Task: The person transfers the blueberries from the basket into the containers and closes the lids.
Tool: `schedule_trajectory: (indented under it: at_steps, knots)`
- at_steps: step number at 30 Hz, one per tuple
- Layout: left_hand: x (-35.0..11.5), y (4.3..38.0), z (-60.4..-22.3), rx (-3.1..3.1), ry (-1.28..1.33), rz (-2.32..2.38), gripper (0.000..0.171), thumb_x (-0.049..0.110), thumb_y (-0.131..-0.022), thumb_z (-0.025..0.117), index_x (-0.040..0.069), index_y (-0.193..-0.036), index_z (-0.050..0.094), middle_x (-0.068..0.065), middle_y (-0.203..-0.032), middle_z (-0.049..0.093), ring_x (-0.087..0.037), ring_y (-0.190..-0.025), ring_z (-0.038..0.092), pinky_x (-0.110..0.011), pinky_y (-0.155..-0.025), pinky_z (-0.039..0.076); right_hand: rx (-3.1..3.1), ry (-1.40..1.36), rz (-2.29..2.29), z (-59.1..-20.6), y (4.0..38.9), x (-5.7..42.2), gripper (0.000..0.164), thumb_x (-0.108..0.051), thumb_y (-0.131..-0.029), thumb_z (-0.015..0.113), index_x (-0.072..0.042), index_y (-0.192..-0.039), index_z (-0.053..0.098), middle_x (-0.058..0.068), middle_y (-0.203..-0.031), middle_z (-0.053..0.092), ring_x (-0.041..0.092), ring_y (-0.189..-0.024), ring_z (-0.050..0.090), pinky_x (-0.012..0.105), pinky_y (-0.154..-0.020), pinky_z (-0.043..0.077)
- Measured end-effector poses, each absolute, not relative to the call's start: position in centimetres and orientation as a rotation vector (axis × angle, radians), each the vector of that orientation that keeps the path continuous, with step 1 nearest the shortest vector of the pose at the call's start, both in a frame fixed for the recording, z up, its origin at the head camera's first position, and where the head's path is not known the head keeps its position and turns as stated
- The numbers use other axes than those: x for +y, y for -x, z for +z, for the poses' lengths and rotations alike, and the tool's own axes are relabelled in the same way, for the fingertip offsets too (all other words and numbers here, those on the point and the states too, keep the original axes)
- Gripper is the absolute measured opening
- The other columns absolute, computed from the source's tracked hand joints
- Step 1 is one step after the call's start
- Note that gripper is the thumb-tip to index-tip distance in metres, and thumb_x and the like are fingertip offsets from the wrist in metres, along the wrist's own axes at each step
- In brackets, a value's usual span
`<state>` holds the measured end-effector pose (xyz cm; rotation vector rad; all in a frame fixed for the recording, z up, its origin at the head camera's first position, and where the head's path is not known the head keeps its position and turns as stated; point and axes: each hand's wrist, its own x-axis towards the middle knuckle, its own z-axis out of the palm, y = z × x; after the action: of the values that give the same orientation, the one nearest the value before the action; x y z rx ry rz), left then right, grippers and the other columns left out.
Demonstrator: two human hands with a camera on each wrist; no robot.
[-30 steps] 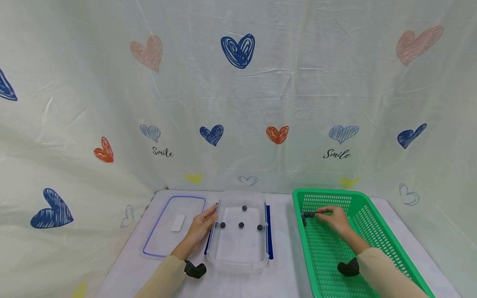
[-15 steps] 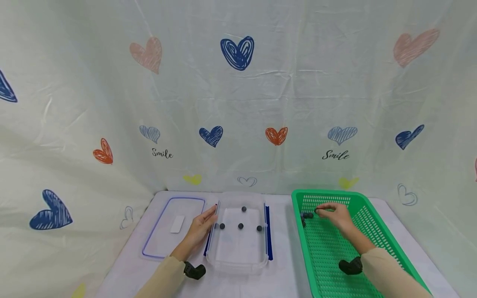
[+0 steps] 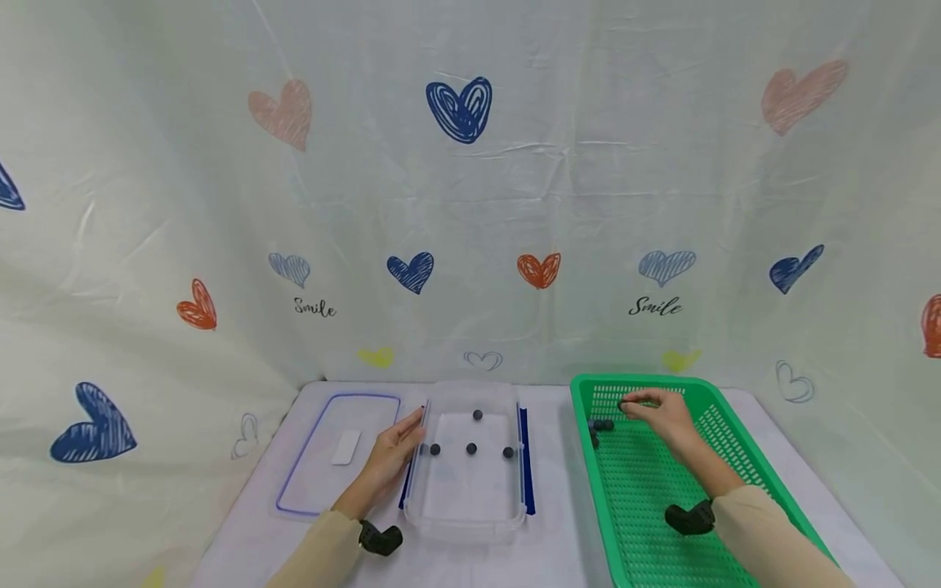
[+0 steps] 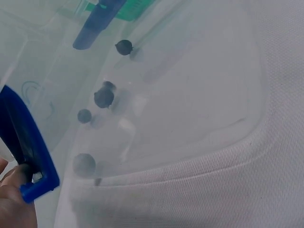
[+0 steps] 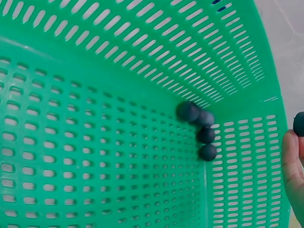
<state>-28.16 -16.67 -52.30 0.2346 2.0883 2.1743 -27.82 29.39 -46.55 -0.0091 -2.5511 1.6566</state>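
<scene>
Table [image 3: 559, 555]: white cloth cover, carrying everything below.
Left hand [image 3: 393, 453]: fingers straight, lying flat against the left wall of the clear container, beside its blue latch [image 4: 28, 156]; grip relaxed, nothing held.
Clear container [image 3: 466, 523]: open-topped, middle of table; four dark balls [image 3: 471, 448] lie apart on its floor, three in a row and one farther back.
Lid [image 3: 309, 490]: clear with blue rim, flat on the table just left of the left hand; a white label sits on it.
Green basket [image 3: 735, 457]: right of the container, perforated walls.
Right hand [image 3: 662, 412]: raised over the basket's far left corner; grip pinched on one dark ball [image 5: 299, 124] at the fingertips.
Loose balls [image 5: 199, 133]: a small cluster touching one another in that far corner, below the right hand.
Backdrop [image 3: 470, 204]: heart-printed cloth behind the table.
</scene>
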Motion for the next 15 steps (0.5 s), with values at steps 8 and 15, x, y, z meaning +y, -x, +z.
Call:
schedule_trajectory:
  at_steps: [8, 15]
  knots:
    - [-16.8, 28.1, -52.4, 2.075, -0.245, 2.184, 0.052, 0.007, -0.104, 0.052, -0.007, -0.151, 0.033, -0.022, -0.159, 0.025, -0.032, -0.147, 0.021, -0.037, -0.114, 0.025, -2.524, -0.001, 1.672, -45.1, 27.7, 28.9, 0.031, -0.013, -0.097, 0.067, 0.009, -0.118, 0.065, 0.023, -0.12, 0.064, 0.011, -0.088, 0.07, 0.037, -0.085, 0.059]
    - [-16.8, 28.1, -52.3, 2.063, -0.248, 2.194, 0.053, 0.007, -0.104, 0.052, -0.007, -0.151, 0.033, -0.022, -0.159, 0.024, -0.033, -0.147, 0.02, -0.037, -0.114, 0.025, -2.538, -0.022, 1.648, -44.4, 27.8, 28.5, 0.035, -0.02, -0.097, 0.068, 0.006, -0.119, 0.066, 0.024, -0.126, 0.061, 0.011, -0.088, 0.07, 0.05, -0.096, 0.053]
